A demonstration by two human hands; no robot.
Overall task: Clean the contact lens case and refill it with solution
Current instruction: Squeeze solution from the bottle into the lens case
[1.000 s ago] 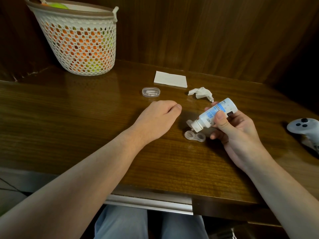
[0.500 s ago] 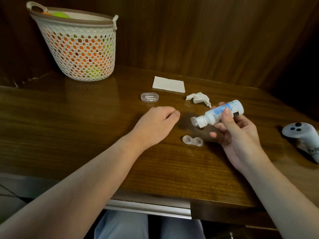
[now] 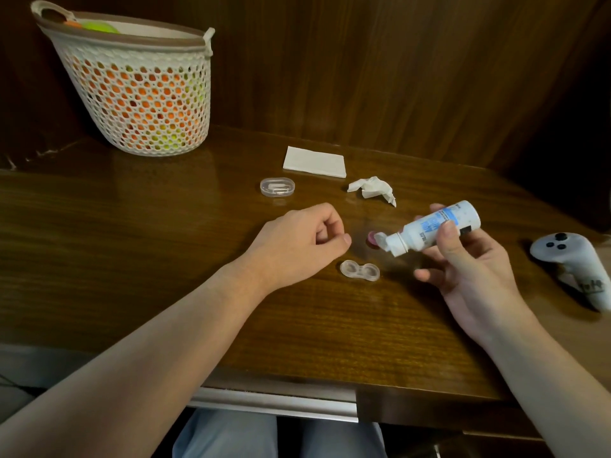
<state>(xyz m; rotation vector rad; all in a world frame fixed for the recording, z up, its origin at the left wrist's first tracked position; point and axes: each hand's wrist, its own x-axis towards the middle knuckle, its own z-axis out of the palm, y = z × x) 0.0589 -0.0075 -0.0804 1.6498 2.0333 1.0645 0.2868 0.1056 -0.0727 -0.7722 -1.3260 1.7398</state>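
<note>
Solution bottle held tilted above the open lens case.

I see my right hand (image 3: 463,262) gripping the white, blue-labelled solution bottle (image 3: 433,228), thumb on top, nozzle angled toward eight o'clock. My left hand (image 3: 297,242) rests on the glossy wooden table (image 3: 132,259), fingers loosely curled, holding nothing. The clear twin-well lens case (image 3: 359,270) lies between both hands, uncapped; a pink cap (image 3: 372,239) sits at its one o'clock, a crumpled tissue (image 3: 372,190) farther back.

A mesh basket (image 3: 139,94) holding orange and green items stood at the wooden table's (image 3: 132,259) far left corner. Well right of it, at the table's right edge, lay a white game controller (image 3: 572,262).
</note>
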